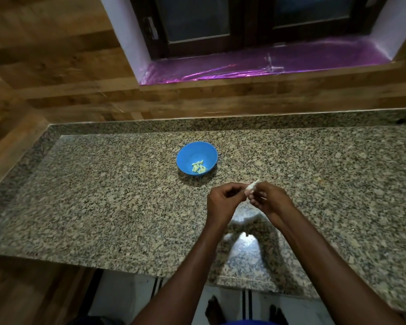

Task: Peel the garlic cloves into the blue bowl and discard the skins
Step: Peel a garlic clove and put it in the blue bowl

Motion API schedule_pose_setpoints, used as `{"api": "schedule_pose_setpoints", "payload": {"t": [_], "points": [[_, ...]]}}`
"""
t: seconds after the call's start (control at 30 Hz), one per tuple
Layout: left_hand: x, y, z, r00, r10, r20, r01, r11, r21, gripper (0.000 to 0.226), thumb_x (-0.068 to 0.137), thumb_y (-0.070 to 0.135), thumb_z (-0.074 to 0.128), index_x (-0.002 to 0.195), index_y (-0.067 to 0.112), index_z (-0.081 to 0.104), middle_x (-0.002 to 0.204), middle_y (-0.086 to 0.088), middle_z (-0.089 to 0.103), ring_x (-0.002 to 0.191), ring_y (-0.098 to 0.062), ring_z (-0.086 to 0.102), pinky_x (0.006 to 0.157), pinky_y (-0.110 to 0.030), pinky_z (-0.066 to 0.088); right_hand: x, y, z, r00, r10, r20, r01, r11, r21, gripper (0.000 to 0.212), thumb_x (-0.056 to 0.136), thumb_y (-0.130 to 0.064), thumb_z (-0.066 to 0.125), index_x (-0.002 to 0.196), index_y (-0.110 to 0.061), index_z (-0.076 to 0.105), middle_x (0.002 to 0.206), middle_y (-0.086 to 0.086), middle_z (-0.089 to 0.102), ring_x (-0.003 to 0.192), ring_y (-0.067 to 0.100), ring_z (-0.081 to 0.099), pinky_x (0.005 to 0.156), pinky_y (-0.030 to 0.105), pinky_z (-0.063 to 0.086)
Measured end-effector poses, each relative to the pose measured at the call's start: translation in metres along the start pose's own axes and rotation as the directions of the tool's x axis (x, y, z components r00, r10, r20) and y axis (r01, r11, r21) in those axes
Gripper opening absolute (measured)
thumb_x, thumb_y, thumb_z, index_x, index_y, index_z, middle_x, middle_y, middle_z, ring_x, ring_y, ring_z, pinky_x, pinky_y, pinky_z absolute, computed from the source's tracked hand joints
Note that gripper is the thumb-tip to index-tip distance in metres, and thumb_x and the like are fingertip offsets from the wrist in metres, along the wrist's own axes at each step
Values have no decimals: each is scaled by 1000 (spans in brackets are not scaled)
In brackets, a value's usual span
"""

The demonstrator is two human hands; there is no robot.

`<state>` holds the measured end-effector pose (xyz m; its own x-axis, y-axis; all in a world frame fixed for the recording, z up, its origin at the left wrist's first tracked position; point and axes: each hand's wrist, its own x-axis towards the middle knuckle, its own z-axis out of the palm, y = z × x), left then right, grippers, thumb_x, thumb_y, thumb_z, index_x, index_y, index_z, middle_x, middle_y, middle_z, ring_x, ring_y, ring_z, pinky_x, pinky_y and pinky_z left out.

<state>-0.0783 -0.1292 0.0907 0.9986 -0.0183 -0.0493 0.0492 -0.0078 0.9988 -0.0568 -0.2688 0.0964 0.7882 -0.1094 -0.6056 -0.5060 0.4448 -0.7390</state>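
Granite counter (103, 207) carried a blue bowl (188, 158) near its back edge, with a few peeled cloves (199, 167) lying in the bottom. Nearer the front edge, the left hand (222, 202) and right hand (268, 199) met above the stone, fingers curled, pinching one white garlic clove (251, 186) between them.

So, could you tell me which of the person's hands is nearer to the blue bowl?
Left. The left hand sits just below the blue bowl, slightly to its right. The right hand is farther right; both pinch one garlic clove.
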Motion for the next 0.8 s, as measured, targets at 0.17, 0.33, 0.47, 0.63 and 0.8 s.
{"api": "schedule_pose_setpoints", "payload": {"t": [0.17, 0.33, 0.47, 0.63, 0.8], "points": [[9, -20, -7, 991, -126, -48, 123, 990, -68, 16, 85, 9, 78, 100, 2, 78, 91, -14, 77, 88, -29, 74, 82, -39, 61, 8, 9, -5, 998, 8, 67, -8, 1000, 9, 8, 85, 15, 57, 90, 12, 63, 85, 25, 70, 73, 29, 70, 64, 27, 62], [20, -39, -7, 965, -245, -92, 234, 965, -117, 15, 87, 5, 76, 102, 2, 77, 93, -15, 77, 84, -23, 73, 79, -34, 61, 18, 24, -8, 999, -51, 11, 52, 992, -114, 6, 86, 13, 65, 85, 7, 63, 88, 27, 70, 75, 33, 72, 68, 31, 63], [26, -54, -10, 939, -323, -115, 305, 941, -148, 18, 86, 5, 76, 104, 2, 76, 96, -16, 77, 83, -22, 72, 85, -37, 61, 21, 31, -7, 998, -61, -10, 57, 972, -229, 15, 90, 7, 64, 81, -4, 61, 81, 22, 69, 64, 28, 66, 58, 29, 61], [32, -64, -17, 909, -388, -149, 378, 921, -96, 11, 87, 4, 75, 97, 7, 77, 84, -11, 76, 71, -16, 70, 74, -33, 60, 21, 33, -13, 999, 41, 3, -40, 990, -137, 19, 88, 15, 54, 79, -2, 52, 76, 25, 67, 62, 30, 62, 48, 29, 57], [37, -73, -26, 897, -408, -168, 418, 908, 28, 9, 86, 1, 74, 94, 6, 77, 68, 0, 73, 60, -11, 67, 55, -19, 55, 22, 41, -18, 996, 86, 12, -83, 985, -150, 15, 90, 12, 48, 93, -1, 56, 77, 25, 61, 57, 28, 53, 45, 26, 50]]}}
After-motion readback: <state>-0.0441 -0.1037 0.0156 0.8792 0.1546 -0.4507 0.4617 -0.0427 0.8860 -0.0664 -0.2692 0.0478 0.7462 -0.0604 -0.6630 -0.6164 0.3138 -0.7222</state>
